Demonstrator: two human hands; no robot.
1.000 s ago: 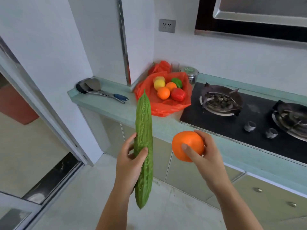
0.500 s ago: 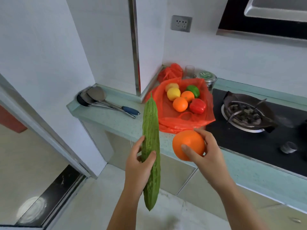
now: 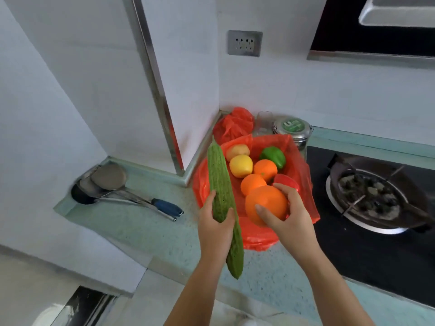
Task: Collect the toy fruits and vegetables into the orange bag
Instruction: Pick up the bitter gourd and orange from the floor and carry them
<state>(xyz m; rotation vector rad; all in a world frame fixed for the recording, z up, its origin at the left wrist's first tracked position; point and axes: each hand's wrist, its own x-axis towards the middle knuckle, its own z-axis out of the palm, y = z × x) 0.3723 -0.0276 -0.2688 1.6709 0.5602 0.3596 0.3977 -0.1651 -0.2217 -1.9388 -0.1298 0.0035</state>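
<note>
Nearest, the left hand [image 3: 216, 228] is wrapped round the middle of a long green gourd [image 3: 220, 180], held upright. Its lower tip hangs over the near edge of the counter [image 3: 141, 229]. To its right, the right hand [image 3: 289, 217] grips a large orange [image 3: 266, 205] with its thumb in front and its fingers curled over the far side.

Half a second ago both hands were short of the counter, near its edge. Now they have come forward: the orange is above the near part of the orange bag [image 3: 303, 175], and the gourd's upper tip stands against the bag's left rim. Neither has been let go.

The bag lies open on the counter just left of the stove [image 3: 367, 250]. Inside it are two small oranges [image 3: 253, 183], a lemon [image 3: 241, 165], a green pepper [image 3: 273, 156], and a red pepper [image 3: 286, 181] partly hidden by the right hand's fingers. There is also a pale yellowish piece [image 3: 237, 150] at the far left, perhaps a potato.

Left of the bag, ladles [image 3: 110, 182] lie on the counter. Behind the bag, in the corner, sit a second crumpled orange bag [image 3: 235, 123], a glass [image 3: 263, 123] and a metal tin [image 3: 293, 128] with a green lid. On the wall above is a socket [image 3: 244, 43].
</note>
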